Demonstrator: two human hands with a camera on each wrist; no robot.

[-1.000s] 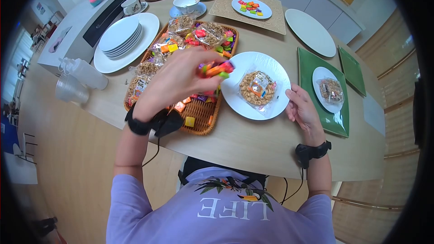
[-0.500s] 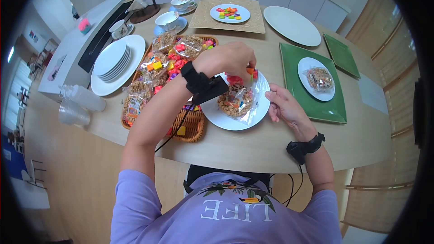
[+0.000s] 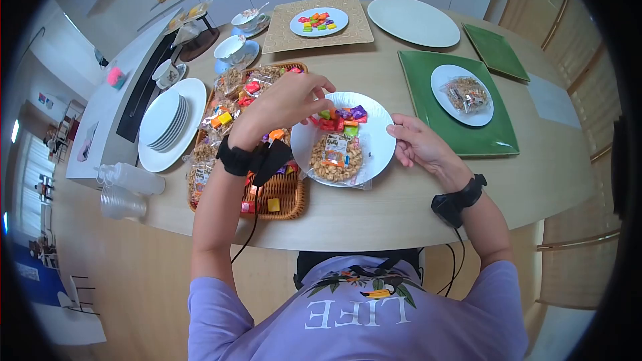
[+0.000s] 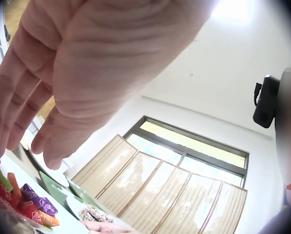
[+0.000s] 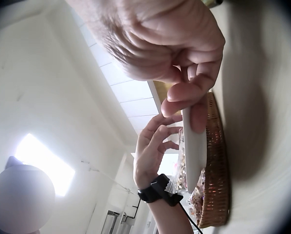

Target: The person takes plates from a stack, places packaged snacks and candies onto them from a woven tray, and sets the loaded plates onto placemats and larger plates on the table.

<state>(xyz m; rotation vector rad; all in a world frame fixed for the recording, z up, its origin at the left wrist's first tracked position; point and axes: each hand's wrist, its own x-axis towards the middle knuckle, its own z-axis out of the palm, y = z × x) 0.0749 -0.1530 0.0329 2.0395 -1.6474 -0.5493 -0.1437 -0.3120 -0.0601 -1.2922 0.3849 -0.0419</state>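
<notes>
Left hand (image 3: 289, 101) hovered with relaxed fingers above wrapped candies (image 3: 341, 119); right hand (image 3: 416, 145) pinched the white plate (image 3: 374, 144) at its rim.

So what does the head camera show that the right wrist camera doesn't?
Only the head view shows the colourful wrapped candies and clear peanut packet lying on the round white plate, plus the green square tray and the stack of white plates. Only the right wrist view shows the right hand's fingers pinching that plate's rim edge-on. Both show the left hand, open over the plate, and the woven wicker basket.
</notes>
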